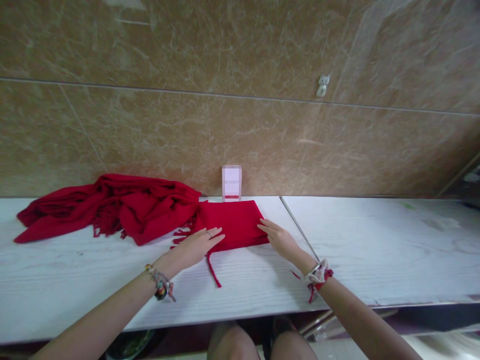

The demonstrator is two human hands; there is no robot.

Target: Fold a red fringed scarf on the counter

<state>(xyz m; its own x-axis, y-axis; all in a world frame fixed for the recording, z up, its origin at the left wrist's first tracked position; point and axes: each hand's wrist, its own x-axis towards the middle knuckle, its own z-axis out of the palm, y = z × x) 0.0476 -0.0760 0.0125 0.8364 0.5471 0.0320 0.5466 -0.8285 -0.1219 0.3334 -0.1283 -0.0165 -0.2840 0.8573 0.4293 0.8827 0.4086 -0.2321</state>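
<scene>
A red fringed scarf [234, 225] lies on the white wood-grain tabletop, its right part folded into a flat rectangle. Flat on the left end of this folded part, near the fringe, rests my left hand [200, 245], fingers stretched out. My right hand [279, 240] touches the right edge of the fold with its fingertips, fingers extended. To the left is a crumpled heap of red fringed cloth [146, 205]; whether it joins the folded part cannot be made out. One loose red strand hangs toward the table's front below the fold.
A small pale card-like object [231, 184] leans on the brown marbled wall [168, 135] just behind the scarf. A little white cat figure [322, 86] is fixed to the wall. A dark seam crosses the white tabletop [360, 250] right of the scarf. My knees show below its front edge.
</scene>
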